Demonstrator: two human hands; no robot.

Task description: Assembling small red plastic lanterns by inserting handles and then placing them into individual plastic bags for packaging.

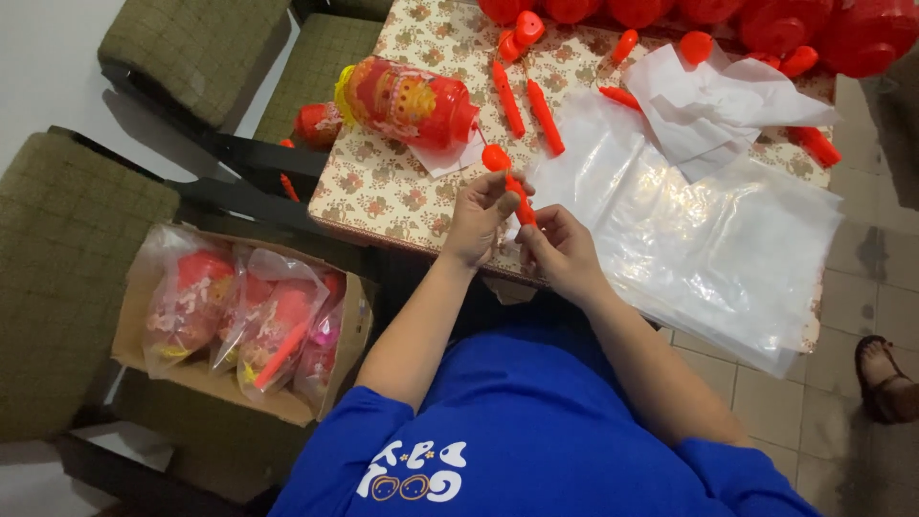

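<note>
1. Keep the red stick [518,196] steady over the near edge of the table [383,187], just short of the clear plastic bags [708,239].
2. Grip near the round top with the left hand [481,218], fingers pinched shut on the stick.
3. Support the lower end with the right hand [560,251], fingertips closed on it too.
4. Hold both wrists close together, forearms angled in from the lap, clear of the red lantern [412,101] beyond.
</note>
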